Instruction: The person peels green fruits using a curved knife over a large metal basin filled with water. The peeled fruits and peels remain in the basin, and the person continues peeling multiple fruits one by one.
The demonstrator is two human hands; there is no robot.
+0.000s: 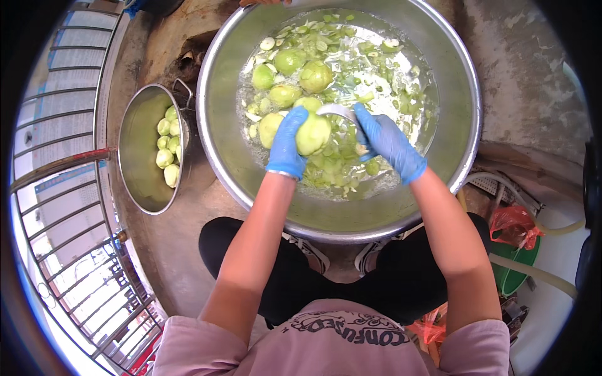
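Note:
In my left hand [287, 143], gloved in blue, is a lobed, pale green chayote-like fruit [313, 134] with its skin pared away. My right hand [388, 141], gloved the same way, grips a tool with a curved metal blade [336, 109]; its handle is mostly hidden by my fingers. The blade's tip is close to the upper right of the held fruit. Both hands are over a large metal basin [218, 162] of water. Unpeeled-looking green fruits [316, 76] lie in it to the left, among many floating parings [329, 171].
A smaller metal pot [141, 176] at the left is tilted and holds several peeled fruits [164, 158]. Metal bars [61, 162] run along the far left. Hoses [534, 272], a red plastic bag [515, 227] and a green container [517, 270] are at the right. My knees flank the basin's near side.

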